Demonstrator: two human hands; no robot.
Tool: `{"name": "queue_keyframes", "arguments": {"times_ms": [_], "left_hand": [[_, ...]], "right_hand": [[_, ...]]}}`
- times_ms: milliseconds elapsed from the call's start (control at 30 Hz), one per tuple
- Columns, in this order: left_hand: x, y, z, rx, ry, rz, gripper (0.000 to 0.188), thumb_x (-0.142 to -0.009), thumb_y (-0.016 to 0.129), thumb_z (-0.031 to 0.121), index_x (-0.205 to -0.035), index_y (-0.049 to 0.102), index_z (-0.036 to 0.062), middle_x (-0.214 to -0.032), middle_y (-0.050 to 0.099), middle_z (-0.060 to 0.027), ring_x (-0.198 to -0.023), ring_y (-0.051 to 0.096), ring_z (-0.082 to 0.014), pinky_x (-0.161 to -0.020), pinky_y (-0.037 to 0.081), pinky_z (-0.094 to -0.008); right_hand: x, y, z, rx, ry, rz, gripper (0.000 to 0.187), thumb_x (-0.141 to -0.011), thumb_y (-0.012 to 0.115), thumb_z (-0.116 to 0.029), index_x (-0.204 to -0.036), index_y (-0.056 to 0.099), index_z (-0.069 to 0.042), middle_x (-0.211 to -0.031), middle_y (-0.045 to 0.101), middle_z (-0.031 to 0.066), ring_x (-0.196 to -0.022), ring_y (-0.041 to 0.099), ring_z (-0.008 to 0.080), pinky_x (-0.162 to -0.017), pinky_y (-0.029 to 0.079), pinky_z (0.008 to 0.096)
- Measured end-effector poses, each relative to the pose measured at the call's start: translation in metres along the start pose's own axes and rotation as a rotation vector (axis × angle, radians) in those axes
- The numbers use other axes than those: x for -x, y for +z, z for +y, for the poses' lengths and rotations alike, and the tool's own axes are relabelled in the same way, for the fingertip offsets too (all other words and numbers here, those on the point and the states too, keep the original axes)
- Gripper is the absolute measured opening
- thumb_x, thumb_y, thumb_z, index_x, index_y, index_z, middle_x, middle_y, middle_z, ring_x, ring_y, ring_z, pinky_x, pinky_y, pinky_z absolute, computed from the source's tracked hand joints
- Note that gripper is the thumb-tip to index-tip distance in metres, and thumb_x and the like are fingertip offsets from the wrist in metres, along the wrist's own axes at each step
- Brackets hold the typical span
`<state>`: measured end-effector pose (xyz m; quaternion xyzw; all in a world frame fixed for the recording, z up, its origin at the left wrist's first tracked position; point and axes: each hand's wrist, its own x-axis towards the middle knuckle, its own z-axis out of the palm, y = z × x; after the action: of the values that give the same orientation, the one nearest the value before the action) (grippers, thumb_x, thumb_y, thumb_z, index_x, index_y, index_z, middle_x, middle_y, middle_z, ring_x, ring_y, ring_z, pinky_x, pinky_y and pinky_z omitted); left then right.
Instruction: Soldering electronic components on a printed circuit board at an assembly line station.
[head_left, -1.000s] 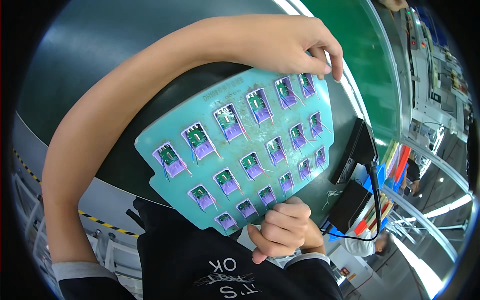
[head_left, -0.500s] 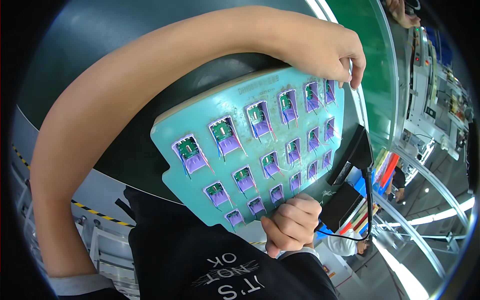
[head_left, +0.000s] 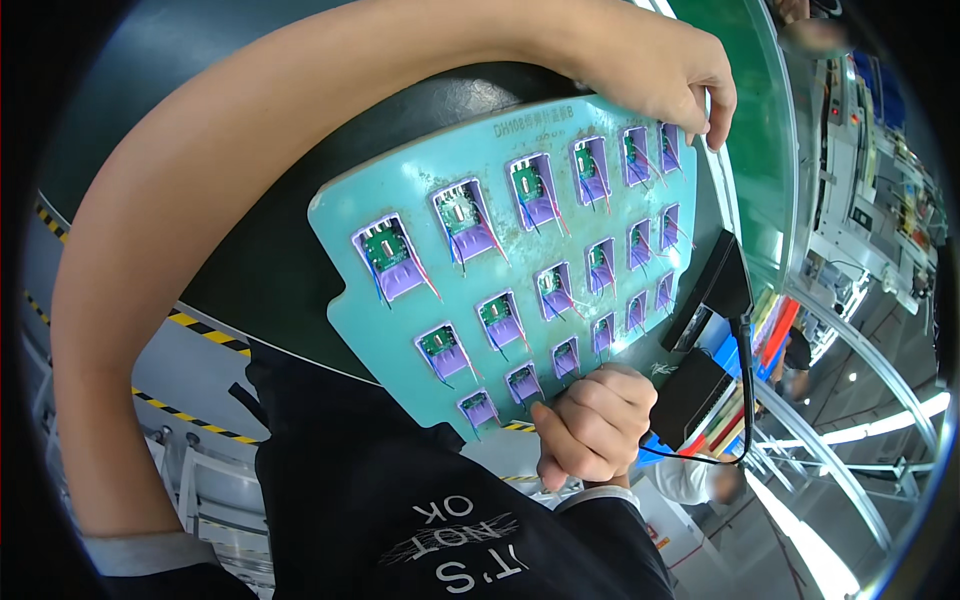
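The turquoise board (head_left: 398, 178) was between my bent left fingers (head_left: 720, 108) and curled right fingers (head_left: 592, 425); whether they pinched it, I could not tell.

This is an electronics factory: green circuit boards (head_left: 385, 245) sit in a teal tray (head_left: 380, 330), black-and-yellow floor tape (head_left: 205, 330) runs at near left, and machinery (head_left: 850, 245) lines the far right.

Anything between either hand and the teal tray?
Nothing visible. The left hand is at the far right corner of the teal tray, the right hand at its near edge. A black box sits off to the right, not between. Exact contact is hard to tell.
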<state>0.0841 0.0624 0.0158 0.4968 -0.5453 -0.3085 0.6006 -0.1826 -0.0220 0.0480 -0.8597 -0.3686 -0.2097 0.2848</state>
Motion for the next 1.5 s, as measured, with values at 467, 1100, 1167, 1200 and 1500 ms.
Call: {"name": "queue_keyframes", "arguments": {"times_ms": [467, 1100, 1167, 1200, 1500], "left_hand": [[0.001, 0.001, 0.001, 0.006, -0.027, -0.020, 0.027, -0.086, 0.051, 0.007, -0.102, 0.067, -0.0080, -0.084, 0.070, -0.0153, -0.078, 0.066, -0.0192, -0.073, 0.051, -0.0313], [0.003, 0.000, 0.009, -0.147, -0.034, -0.002, 0.029, -0.089, 0.054, 0.012, -0.107, 0.068, -0.0068, -0.085, 0.071, -0.0115, -0.080, 0.065, -0.0154, -0.075, 0.050, -0.0281], [0.001, 0.000, 0.010, -0.166, -0.077, -0.031, 0.030, -0.090, 0.055, 0.014, -0.108, 0.068, -0.0065, -0.084, 0.071, -0.0106, -0.079, 0.064, -0.0143, -0.075, 0.050, -0.0278], [0.001, 0.001, 0.010, -0.166, -0.075, -0.034, 0.030, -0.090, 0.055, 0.014, -0.108, 0.068, -0.0065, -0.084, 0.071, -0.0106, -0.079, 0.064, -0.0143, -0.075, 0.050, -0.0278], [0.000, 0.001, 0.012, -0.170, -0.092, -0.038, 0.031, -0.092, 0.057, 0.016, -0.111, 0.066, -0.0068, -0.083, 0.070, -0.0071, -0.076, 0.061, -0.0114, -0.074, 0.049, -0.0271]], "right_hand": [[0.002, 0.001, -0.005, 0.050, 0.027, -0.005, 0.043, -0.103, 0.051, -0.035, -0.079, 0.063, -0.002, -0.056, 0.037, -0.0048, -0.043, 0.035, 0.0089, -0.041, 0.024, 0.0226], [0.004, -0.013, -0.007, 0.268, 0.166, -0.044, 0.040, -0.099, 0.059, -0.038, -0.079, 0.064, -0.004, -0.055, 0.039, -0.0020, -0.046, 0.041, 0.0133, -0.041, 0.026, 0.0248], [0.006, -0.013, -0.002, 0.280, 0.144, -0.029, 0.039, -0.098, 0.060, -0.037, -0.078, 0.064, -0.004, -0.056, 0.040, -0.0019, -0.047, 0.041, 0.0134, -0.041, 0.026, 0.0250], [0.007, -0.013, -0.001, 0.289, 0.121, -0.017, 0.037, -0.097, 0.062, -0.036, -0.078, 0.065, -0.004, -0.056, 0.040, -0.0018, -0.047, 0.042, 0.0135, -0.041, 0.026, 0.0251], [0.002, -0.020, 0.001, 0.301, 0.156, -0.049, 0.031, -0.091, 0.069, -0.030, -0.078, 0.064, -0.002, -0.056, 0.041, -0.0019, -0.047, 0.043, 0.0136, -0.040, 0.026, 0.0255]]}}
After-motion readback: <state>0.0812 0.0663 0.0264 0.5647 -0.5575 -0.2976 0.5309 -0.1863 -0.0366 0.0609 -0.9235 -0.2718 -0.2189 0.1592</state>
